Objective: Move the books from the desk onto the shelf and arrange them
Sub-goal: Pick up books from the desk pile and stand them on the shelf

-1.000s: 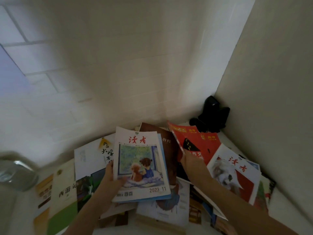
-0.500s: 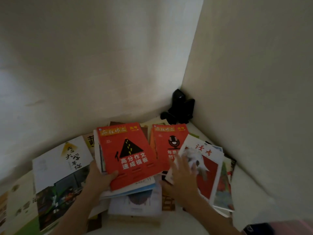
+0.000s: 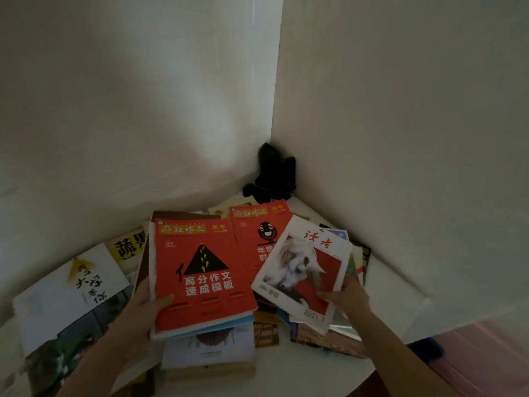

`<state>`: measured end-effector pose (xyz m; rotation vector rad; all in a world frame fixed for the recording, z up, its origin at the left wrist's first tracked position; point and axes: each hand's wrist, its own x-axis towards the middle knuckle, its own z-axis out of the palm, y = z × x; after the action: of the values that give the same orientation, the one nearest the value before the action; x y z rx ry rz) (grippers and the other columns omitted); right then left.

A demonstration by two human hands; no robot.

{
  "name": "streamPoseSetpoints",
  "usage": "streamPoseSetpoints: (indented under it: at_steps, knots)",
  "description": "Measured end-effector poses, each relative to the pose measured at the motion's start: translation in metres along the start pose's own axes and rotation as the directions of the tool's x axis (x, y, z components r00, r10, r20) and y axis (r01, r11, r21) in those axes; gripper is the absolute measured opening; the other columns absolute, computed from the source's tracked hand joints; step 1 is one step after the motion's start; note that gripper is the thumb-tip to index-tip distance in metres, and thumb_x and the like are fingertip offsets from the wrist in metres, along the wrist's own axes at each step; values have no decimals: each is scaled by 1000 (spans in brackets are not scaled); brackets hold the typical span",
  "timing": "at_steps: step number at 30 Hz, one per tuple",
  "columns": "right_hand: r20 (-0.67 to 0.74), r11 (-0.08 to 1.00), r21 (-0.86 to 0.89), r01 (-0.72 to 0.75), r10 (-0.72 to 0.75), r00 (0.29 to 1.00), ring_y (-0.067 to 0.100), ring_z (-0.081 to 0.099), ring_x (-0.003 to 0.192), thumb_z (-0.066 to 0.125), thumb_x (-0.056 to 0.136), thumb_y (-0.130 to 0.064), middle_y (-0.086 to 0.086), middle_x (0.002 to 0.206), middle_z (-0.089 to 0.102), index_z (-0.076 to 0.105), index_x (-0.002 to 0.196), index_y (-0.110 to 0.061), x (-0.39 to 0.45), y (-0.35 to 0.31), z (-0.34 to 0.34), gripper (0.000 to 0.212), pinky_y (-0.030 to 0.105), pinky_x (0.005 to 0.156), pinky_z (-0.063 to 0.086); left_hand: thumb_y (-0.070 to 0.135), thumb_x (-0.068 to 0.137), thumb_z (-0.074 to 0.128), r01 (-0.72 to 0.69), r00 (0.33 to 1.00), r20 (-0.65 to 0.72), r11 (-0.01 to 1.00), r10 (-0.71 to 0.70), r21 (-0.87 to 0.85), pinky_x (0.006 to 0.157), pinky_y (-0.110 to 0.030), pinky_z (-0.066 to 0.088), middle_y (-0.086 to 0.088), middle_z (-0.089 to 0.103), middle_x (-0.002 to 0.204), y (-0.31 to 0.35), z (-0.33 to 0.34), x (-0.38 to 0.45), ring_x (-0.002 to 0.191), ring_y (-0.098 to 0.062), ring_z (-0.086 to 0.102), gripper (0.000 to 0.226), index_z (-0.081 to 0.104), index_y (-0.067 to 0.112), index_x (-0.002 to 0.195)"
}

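Several books and magazines lie scattered over a white desk (image 3: pixel 395 293) in a room corner. My left hand (image 3: pixel 143 305) grips a small stack of books, a red book with a black triangle (image 3: pixel 200 276) on top, held a little above the pile. My right hand (image 3: pixel 347 296) pinches the lower right corner of a white magazine with a white horse on a red field (image 3: pixel 303 267), its near edge raised. Under it lies a second red book with a microphone drawing (image 3: pixel 254 233). No shelf is in view.
A black object (image 3: pixel 272 174) sits in the far corner where the two white walls meet. More books spread to the left, a white one with brush lettering (image 3: pixel 71 287) and a yellow-labelled one (image 3: pixel 128 247). The desk's edge runs at the lower right, a pink floor (image 3: pixel 481 356) beyond it.
The red triangle book has come onto the stack in my left hand, covering the magazine with the bear picture. My right hand shifted right and took hold of the horse magazine. The view turned right.
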<state>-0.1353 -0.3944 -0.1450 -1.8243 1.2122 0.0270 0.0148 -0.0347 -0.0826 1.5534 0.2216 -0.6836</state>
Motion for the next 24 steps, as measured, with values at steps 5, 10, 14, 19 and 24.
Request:
streamPoseSetpoints:
  at_steps: [5, 10, 14, 19, 24]
  knots:
    - [-4, 988, 152, -14, 15, 1000, 37, 62, 106, 61, 92, -9, 19, 115, 64, 60, 108, -12, -1, 0, 14, 16, 55, 92, 52, 5, 93, 58, 23, 999, -40, 1000, -23, -3, 85, -50, 52, -13, 64, 122, -3, 0, 0, 101, -32, 64, 50, 46, 24, 137]
    - [-211, 983, -73, 168, -180, 961, 27, 60, 75, 43, 97, -4, 13, 95, 63, 49, 126, -5, -20, -21, 4, 30, 29, 56, 47, 5, 93, 57, 25, 1000, 14, 1000, -25, -4, 75, -43, 55, -9, 66, 115, 2, -1, -14, 101, -29, 65, 46, 46, 29, 132]
    - [-192, 982, 67, 174, -158, 969, 23, 65, 70, 49, 99, -10, 9, 85, 67, 61, 120, -7, -32, -40, -11, 25, 30, 57, 52, 5, 94, 56, 23, 998, 52, 1000, -23, 10, 84, -51, 56, -12, 67, 117, 2, -6, -23, 101, -31, 68, 46, 46, 31, 131]
    - [5, 896, 84, 436, -438, 899, 13, 66, 74, 44, 103, -16, 1, 90, 68, 60, 119, -22, -63, -92, 24, 24, 17, 54, 48, 20, 99, 50, 68, 996, 71, 989, -58, -134, 81, -54, 57, -20, 71, 109, 5, -12, -26, 96, -40, 70, 31, 53, 20, 130]
    - [359, 838, 90, 538, -531, 768, 5, 65, 84, 45, 103, -14, -5, 104, 67, 63, 121, -13, -83, -116, 106, 26, 11, 71, 52, 40, 82, 70, -149, 989, -5, 984, 150, 99, 63, -32, 60, -5, 72, 108, 6, 0, -18, 95, -25, 71, 46, 58, 21, 122]
